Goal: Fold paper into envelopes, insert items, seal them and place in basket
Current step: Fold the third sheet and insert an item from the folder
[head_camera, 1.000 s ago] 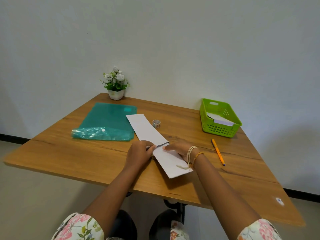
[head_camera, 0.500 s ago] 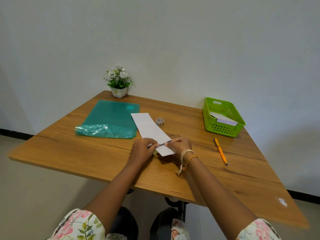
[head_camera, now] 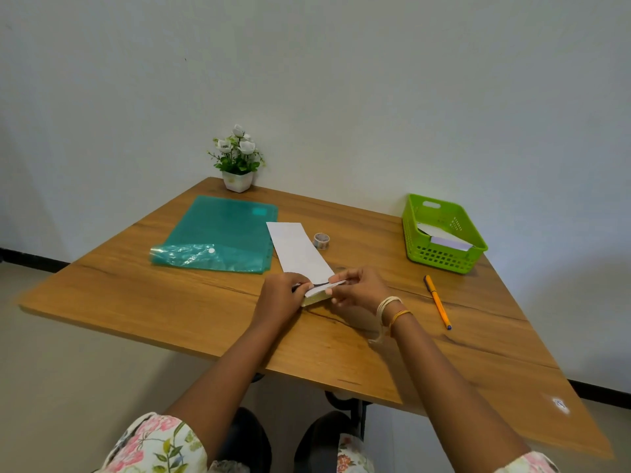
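Both hands, left hand (head_camera: pixel 281 295) and right hand (head_camera: pixel 358 288), pinch the paper strip's (head_camera: pixel 298 250) near end; bare table (head_camera: pixel 136 295) left of them.

Folder (head_camera: pixel 218 233) left of paper (head_camera: pixel 297 249) — basket (head_camera: pixel 444 259) far right.

White paper (head_camera: pixel 298 250) lies on a brown wood-grain table (head_camera: pixel 136 295), beside a translucent teal folder (head_camera: pixel 218 233). Near the right edge sit a lime-green basket (head_camera: pixel 440 257) and orange pen (head_camera: pixel 437 300). Floral-patterned sleeves (head_camera: pixel 153 445).
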`<state>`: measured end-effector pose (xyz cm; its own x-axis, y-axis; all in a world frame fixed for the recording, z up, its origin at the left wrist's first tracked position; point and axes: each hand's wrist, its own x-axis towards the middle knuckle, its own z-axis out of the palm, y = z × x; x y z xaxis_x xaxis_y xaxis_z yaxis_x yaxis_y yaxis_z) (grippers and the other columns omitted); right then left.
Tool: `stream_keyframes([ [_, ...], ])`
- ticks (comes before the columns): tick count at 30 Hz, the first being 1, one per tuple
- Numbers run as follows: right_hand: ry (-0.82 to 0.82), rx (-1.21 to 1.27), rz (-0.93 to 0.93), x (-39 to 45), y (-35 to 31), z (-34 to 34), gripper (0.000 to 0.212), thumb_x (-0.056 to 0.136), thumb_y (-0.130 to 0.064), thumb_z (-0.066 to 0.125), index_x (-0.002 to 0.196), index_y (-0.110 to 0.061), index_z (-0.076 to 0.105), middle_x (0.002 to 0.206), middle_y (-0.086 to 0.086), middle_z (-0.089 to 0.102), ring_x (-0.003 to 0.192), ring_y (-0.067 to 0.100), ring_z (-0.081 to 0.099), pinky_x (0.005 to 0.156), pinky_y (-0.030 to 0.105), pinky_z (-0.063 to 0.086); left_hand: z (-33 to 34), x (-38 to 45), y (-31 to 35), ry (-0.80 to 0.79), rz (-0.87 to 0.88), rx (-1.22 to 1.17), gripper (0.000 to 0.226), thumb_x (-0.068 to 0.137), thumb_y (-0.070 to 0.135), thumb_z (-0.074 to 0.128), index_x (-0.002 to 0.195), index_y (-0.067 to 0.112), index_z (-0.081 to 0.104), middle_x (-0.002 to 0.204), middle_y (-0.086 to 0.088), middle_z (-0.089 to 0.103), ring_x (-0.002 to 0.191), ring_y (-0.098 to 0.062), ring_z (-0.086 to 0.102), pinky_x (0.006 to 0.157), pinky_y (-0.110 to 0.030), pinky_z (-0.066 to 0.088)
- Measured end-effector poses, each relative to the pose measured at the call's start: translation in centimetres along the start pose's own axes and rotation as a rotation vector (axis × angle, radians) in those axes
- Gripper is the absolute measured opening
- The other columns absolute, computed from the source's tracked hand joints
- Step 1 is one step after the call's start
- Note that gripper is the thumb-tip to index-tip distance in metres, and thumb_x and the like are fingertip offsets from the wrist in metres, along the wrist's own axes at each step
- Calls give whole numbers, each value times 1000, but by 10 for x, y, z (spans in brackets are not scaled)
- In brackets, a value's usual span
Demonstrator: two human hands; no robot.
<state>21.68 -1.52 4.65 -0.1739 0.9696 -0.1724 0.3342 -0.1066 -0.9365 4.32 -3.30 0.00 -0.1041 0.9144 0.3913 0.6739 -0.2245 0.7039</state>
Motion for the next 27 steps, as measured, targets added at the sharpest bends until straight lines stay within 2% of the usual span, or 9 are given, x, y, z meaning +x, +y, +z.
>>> stream_keyframes([
  [2,203,-139,-40,7,3,9,17,70,-10,82,82,-12,70,79,5,70,68,15,65,59,27,56,-1,0,2,-12,-6,-9,21,88,20,69,106,10,74,104,-6,73,91,-13,65,77,-22,51],
  [4,289,-269,-75,14,6,15,15,69,-13,82,73,-20,69,80,1,70,75,17,65,62,28,55,-1,-1,2,-6,-11,-22,22,88,20,69,107,10,73,104,-5,73,91,-12,64,77,-20,49],
  [7,206,-296,-76,15,7,19,12,71,-10,79,80,-15,74,82,2,70,78,19,67,63,26,57,-1,0,1,31,-14,-17,22,88,21,69,105,9,74,101,-5,74,88,-10,63,75,-19,48],
  [11,90,-223,-77,10,3,15,25,71,-14,82,94,-12,73,89,6,72,75,20,70,58,24,55,-2,0,0,66,-17,-17,20,88,21,68,103,9,75,99,-5,74,83,-8,62,75,-23,52],
  [13,65,-196,-76,9,4,11,23,70,-18,83,91,-13,74,89,7,72,77,21,70,61,27,57,-2,0,0,72,-8,-25,19,88,20,68,102,9,75,97,-5,74,82,-8,61,75,-26,54],
  [17,149,-181,-117,10,8,13,9,72,-18,82,77,-15,75,78,5,72,73,19,67,63,28,57,-2,1,-1,59,-3,-46,19,87,20,69,102,9,75,97,-5,74,82,-6,61,73,-21,52],
  [21,340,-353,-170,17,11,22,20,69,-25,84,75,-24,65,70,-4,65,64,12,58,52,23,46,-1,1,0,33,1,-38,18,88,19,69,102,10,76,98,-4,74,84,-8,62,72,-18,49],
  [24,382,-514,-207,23,15,28,31,69,-28,82,86,-26,56,87,-7,60,79,14,56,55,25,46,-1,1,0,37,6,-39,18,88,18,69,102,10,75,99,-4,74,86,-8,63,75,-18,49],
  [27,313,-479,-223,24,14,28,28,70,-22,78,91,-26,61,98,-4,56,93,16,56,63,21,48,-1,0,0,40,8,-45,18,88,18,69,103,11,75,98,-3,74,84,-6,62,75,-17,49],
])
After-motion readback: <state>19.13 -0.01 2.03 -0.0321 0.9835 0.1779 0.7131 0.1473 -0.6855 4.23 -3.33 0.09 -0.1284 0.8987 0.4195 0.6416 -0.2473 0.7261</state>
